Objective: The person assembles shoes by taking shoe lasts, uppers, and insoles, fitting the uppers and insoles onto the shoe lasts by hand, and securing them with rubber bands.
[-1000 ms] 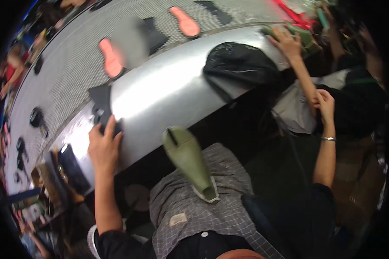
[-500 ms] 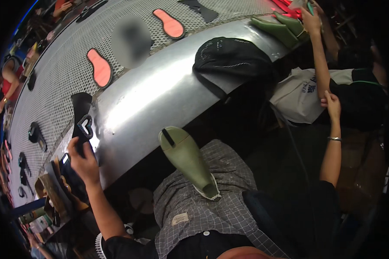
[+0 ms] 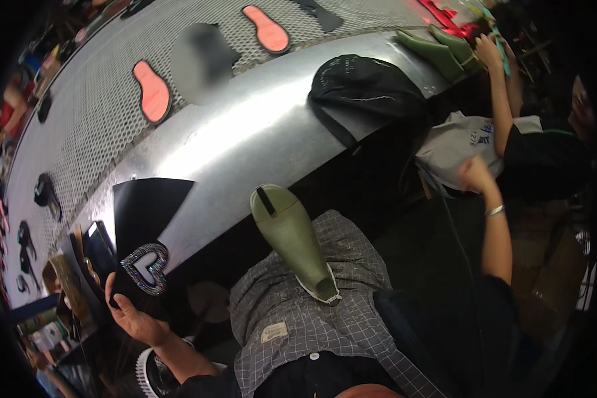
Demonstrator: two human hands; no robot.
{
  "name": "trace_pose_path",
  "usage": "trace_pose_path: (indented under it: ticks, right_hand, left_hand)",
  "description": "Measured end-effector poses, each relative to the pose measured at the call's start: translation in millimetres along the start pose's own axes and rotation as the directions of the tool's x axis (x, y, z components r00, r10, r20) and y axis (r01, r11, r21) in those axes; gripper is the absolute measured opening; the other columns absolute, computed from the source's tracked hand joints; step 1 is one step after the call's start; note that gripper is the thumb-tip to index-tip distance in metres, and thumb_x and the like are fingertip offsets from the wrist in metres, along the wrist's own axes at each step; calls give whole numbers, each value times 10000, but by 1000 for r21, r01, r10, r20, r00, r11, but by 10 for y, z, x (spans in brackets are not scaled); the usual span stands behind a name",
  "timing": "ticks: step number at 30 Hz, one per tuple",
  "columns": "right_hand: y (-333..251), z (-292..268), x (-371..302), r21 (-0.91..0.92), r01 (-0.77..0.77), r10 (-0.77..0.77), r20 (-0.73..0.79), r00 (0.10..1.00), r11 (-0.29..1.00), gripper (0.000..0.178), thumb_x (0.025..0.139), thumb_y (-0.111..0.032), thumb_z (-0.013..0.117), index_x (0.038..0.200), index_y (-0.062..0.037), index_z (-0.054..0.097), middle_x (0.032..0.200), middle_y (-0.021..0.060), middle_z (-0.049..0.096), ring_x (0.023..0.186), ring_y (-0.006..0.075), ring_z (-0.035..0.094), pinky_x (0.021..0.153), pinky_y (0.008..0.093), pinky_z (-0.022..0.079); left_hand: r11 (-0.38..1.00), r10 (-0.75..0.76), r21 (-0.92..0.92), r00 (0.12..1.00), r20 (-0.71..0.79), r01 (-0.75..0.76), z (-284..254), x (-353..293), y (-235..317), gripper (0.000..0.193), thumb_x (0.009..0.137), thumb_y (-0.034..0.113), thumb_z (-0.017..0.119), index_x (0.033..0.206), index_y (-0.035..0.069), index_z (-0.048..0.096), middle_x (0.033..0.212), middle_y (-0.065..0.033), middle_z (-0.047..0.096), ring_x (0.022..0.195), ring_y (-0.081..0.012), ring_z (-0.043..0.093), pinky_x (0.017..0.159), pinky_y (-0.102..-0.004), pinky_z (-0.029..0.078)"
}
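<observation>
My left hand [image 3: 138,321] grips the lower edge of a black shoe upper [image 3: 147,209]. Its wide top end lies over the metal ledge, and a sparkling heart ornament [image 3: 146,268] sits above my fingers. In my lap, on a grey checked apron [image 3: 351,318], rests a green shoe last [image 3: 286,235]. A black strip shows at its broad end, while a white edging surrounds its narrow end. My right hand [image 3: 479,176], with a bracelet at the wrist, hangs in front of a pale cloth to the right, apart from the last. Motion blurs its fingers.
A metal ledge [image 3: 245,162] borders a mesh conveyor [image 3: 89,126] carrying pink insoles [image 3: 154,93]. A black fabric item [image 3: 361,89] and green lasts [image 3: 438,53] occupy the ledge. Beside them, a co-worker's hands [image 3: 489,53] work. Boxes [image 3: 66,288] stand at left.
My left hand has drawn the black upper nearer to me, and it now spreads wider. My right hand has moved down and left. The green last stays in my lap.
</observation>
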State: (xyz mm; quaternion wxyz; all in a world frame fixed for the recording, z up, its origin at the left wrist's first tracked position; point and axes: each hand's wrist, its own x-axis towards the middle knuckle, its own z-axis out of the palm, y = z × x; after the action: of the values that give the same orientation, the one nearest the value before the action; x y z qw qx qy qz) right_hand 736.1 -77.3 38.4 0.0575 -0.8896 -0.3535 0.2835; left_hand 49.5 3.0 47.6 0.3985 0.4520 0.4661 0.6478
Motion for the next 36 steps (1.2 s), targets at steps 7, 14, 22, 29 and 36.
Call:
trace_pose_path:
  ticks: [7, 14, 22, 29, 36]
  right_hand:
    - [-1501, 1248, -1209, 367, 621, -636, -96, 765, 692, 97, 737, -24, 641, 832, -4, 637, 788, 113, 646, 711, 191, 623, 641, 296, 489]
    - [-2152, 987, 73, -359, 540, -572, -763, 299, 761, 251, 690, -187, 724, 937, -176, 677, 1053, 24, 536, 1071, 260, 442, 933, 397, 327]
    - [-2491, 820, 387, -461, 612, -660, -740, 134, 642, 329, 752, -342, 695, 1036, -182, 656, 1050, 65, 585, 1010, 260, 516, 858, 394, 387]
    - [-2581, 1183, -1410, 736, 228, -742, 506, 440, 637, 121, 738, 6, 687, 852, 34, 655, 767, 0, 631, 686, 48, 542, 601, 191, 436]
    - [-2220, 1624, -1266, 854, 126, -614, 252, 748, 504, 118, 819, -58, 648, 891, 35, 637, 800, 22, 648, 710, 62, 568, 663, 210, 464]
  left_hand:
    - [910, -313, -231, 936, 163, 344, 132, -329, -319, 296, 970, 268, 419, 1001, -16, 497, 849, -97, 572, 750, -160, 566, 697, -279, 478]
    - [917, -282, -232, 939, 196, 324, 512, -276, -220, 305, 970, 256, 414, 993, -35, 505, 837, -103, 576, 763, -164, 571, 712, -280, 473]
    - [873, -327, -257, 889, 320, 414, 618, -414, -269, 300, 936, 241, 493, 964, -53, 544, 829, -99, 578, 721, -137, 535, 659, -253, 434]
    - [930, -347, 102, 754, 557, 353, 852, -441, -177, 223, 901, 123, 496, 970, -41, 630, 732, -24, 536, 642, -80, 464, 589, -217, 361]
    - [879, -475, 134, 814, 333, 458, 1304, -431, -529, 143, 867, 93, 596, 932, -16, 662, 755, -1, 612, 689, -45, 511, 624, -191, 413]
